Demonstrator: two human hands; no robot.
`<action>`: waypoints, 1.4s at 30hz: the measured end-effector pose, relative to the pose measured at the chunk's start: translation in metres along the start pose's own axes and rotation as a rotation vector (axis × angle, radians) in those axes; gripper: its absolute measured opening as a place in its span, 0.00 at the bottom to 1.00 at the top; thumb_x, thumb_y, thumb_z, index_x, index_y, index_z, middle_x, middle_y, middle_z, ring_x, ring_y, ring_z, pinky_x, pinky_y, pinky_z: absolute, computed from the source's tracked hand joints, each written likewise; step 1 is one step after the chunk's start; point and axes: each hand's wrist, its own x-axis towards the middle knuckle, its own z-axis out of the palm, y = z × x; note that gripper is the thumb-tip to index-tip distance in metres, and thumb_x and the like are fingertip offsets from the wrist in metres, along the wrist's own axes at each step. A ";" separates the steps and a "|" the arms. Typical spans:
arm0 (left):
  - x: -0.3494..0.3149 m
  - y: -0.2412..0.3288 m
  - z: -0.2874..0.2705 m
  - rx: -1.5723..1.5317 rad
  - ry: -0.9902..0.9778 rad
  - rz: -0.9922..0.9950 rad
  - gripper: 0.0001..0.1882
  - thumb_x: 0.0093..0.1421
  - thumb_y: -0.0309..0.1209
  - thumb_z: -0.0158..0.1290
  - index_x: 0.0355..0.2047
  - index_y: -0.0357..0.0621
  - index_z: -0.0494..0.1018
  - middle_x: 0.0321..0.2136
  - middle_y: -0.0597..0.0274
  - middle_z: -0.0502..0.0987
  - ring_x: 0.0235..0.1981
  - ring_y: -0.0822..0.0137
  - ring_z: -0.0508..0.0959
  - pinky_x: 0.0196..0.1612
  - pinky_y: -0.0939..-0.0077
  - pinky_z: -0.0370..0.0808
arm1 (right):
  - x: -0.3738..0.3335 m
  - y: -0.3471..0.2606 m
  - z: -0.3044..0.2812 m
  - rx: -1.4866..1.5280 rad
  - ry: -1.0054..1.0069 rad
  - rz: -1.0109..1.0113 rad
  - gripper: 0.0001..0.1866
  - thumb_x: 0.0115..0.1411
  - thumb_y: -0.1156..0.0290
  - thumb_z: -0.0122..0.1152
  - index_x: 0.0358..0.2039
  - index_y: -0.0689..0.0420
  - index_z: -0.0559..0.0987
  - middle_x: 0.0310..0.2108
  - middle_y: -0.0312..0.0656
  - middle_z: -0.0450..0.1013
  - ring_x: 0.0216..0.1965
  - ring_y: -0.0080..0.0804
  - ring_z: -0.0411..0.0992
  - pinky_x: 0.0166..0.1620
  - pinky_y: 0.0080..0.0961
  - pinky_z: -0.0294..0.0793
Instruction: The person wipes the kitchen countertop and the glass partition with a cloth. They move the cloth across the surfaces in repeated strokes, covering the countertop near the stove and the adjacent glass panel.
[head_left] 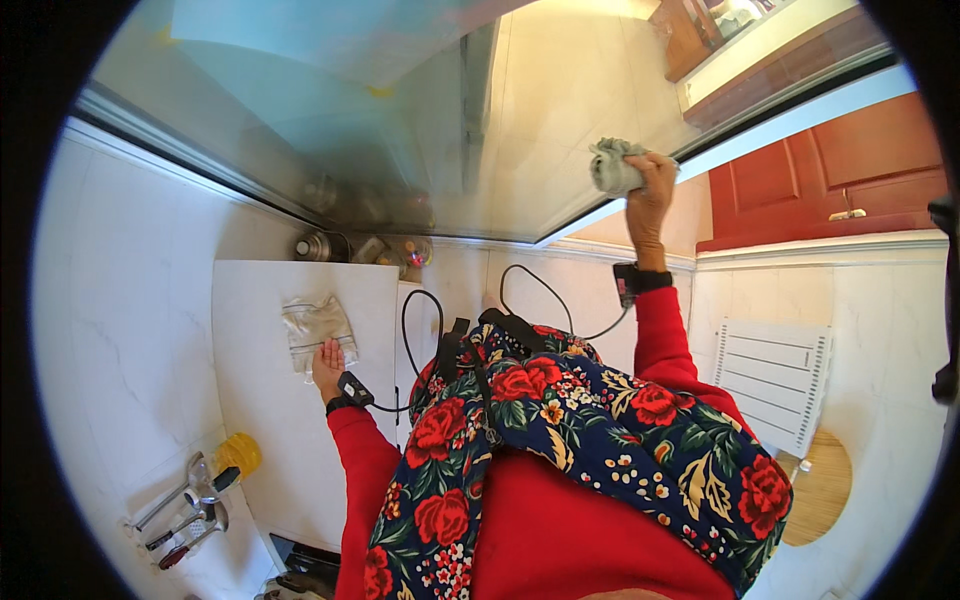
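Note:
My right hand (652, 192) is raised and closed around a crumpled grey-green cloth (615, 166). It holds the cloth at the large glass panel (560, 120), near the panel's lower right edge. Low on the left, my left hand (327, 368) rests with its fingers stretched out at the near edge of a folded, pale beige cloth (318, 322). That cloth lies flat on a white countertop (270, 400).
A metal flask (312, 247) and small items stand at the counter's far end. Ladles and other utensils (195, 510) hang on the left wall near a yellow bottle (238, 457). Red-brown cabinet doors (830, 170) and a white slatted rack (770, 385) are on the right.

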 end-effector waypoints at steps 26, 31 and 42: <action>0.012 0.002 -0.010 0.039 -0.025 -0.016 0.15 0.64 0.40 0.42 0.44 0.43 0.65 0.45 0.57 0.75 0.46 0.62 0.76 0.45 0.70 0.75 | 0.127 -0.041 -0.055 0.023 0.442 0.366 0.28 0.47 0.58 0.64 0.43 0.65 0.72 0.34 0.53 0.75 0.36 0.44 0.75 0.39 0.35 0.72; 0.015 0.002 -0.010 0.077 -0.020 -0.012 0.16 0.64 0.40 0.41 0.46 0.43 0.64 0.46 0.58 0.75 0.46 0.62 0.75 0.44 0.71 0.75 | 0.138 -0.042 -0.063 -0.170 0.463 0.371 0.30 0.45 0.53 0.64 0.42 0.65 0.73 0.35 0.53 0.75 0.37 0.48 0.75 0.40 0.40 0.71; 0.017 0.003 -0.012 0.069 -0.007 -0.016 0.17 0.63 0.41 0.42 0.47 0.44 0.63 0.45 0.60 0.75 0.46 0.64 0.76 0.45 0.70 0.74 | 0.135 -0.040 -0.061 -0.205 0.474 0.363 0.31 0.46 0.49 0.63 0.41 0.65 0.73 0.29 0.56 0.75 0.32 0.55 0.74 0.35 0.43 0.72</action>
